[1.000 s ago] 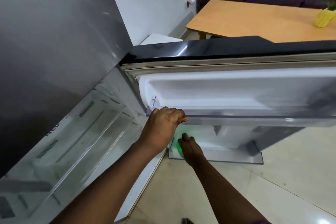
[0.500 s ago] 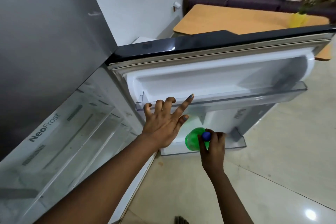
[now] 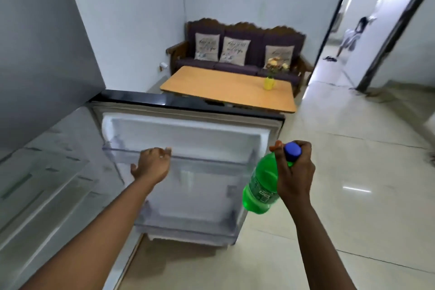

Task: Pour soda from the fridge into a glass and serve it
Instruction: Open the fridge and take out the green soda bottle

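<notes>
Green translucent plastic soda bottle (image 3: 260, 186) with a blue screw cap (image 3: 292, 152) hangs tilted in the right hand (image 3: 294, 174), whose fingers are wrapped round the neck just under the cap, the base pointing down and away. It is held just off the free edge of the open grey fridge door (image 3: 188, 148), clear of the shelves and above the pale tiled floor (image 3: 353, 195). The left hand (image 3: 153, 166) rests against the clear plastic upper door shelf (image 3: 211, 160), its fingers loosely curled over the rail, gripping nothing (whether the thumb touches the plastic cannot be told). Below that shelf the door's lower clear bin (image 3: 188, 226) stands bare. On the hinge side of the door the fridge interior (image 3: 47, 183) shows glass shelves, blurred. Beyond the top of the door stands a light wooden tabletop (image 3: 223, 87) carrying a small yellow vase of flowers (image 3: 270, 80), and behind that a dark purple sofa with a carved wooden frame (image 3: 240, 40) and three pale cushions.
</notes>
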